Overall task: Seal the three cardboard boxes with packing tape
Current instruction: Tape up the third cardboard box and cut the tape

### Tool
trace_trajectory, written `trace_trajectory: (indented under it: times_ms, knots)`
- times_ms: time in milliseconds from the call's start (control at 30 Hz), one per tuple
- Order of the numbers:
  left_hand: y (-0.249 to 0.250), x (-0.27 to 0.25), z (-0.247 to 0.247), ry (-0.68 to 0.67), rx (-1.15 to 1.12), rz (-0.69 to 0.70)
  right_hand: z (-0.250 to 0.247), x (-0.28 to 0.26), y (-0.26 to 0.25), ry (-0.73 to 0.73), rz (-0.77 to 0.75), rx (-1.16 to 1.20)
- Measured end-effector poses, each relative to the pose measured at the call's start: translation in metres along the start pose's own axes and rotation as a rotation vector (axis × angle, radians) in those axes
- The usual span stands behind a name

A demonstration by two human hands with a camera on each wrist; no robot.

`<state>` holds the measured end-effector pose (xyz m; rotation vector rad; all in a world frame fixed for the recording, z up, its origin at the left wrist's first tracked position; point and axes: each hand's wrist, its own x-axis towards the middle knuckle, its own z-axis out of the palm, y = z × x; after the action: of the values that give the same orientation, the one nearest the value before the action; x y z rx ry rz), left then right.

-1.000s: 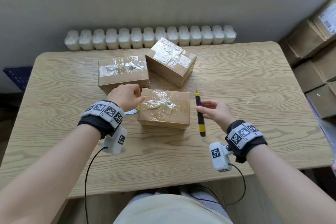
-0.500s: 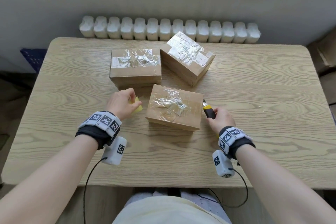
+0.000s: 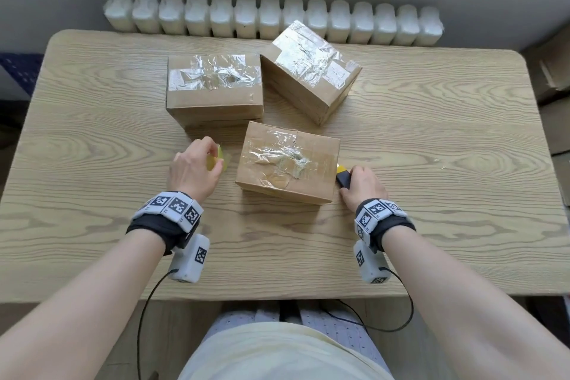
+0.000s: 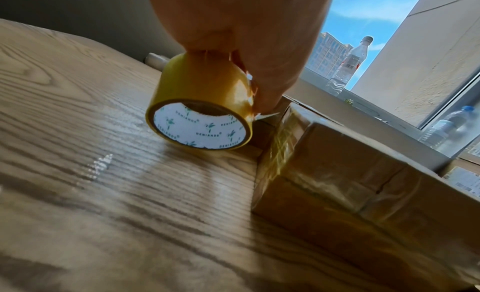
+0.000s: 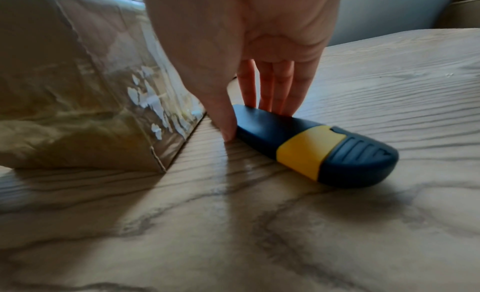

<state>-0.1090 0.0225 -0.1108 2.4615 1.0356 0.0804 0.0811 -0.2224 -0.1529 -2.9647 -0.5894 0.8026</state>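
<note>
Three cardboard boxes with clear tape across their tops stand on the wooden table: a near box, a far-left box and a tilted far-right box. My left hand holds a yellow tape roll just above the table, left of the near box. My right hand pinches a dark blue and yellow utility knife, which lies on the table against the near box's right side. The knife's blade end is hidden behind the fingers.
A white radiator runs along the wall behind the table. More cardboard boxes stand on the floor at the right. Water bottles stand on the window sill. The table's front and right parts lie bare.
My right hand has brought the knife down from mid-air to the table beside the near box. My left hand with the tape roll has stayed left of that box.
</note>
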Motion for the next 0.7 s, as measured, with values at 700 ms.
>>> trace_trajectory:
  times_ms: [700]
  knots:
    - [-0.022, -0.030, 0.032, -0.174, -0.011, 0.020, 0.005, -0.043, -0.079, 0.184, -0.804, -0.196]
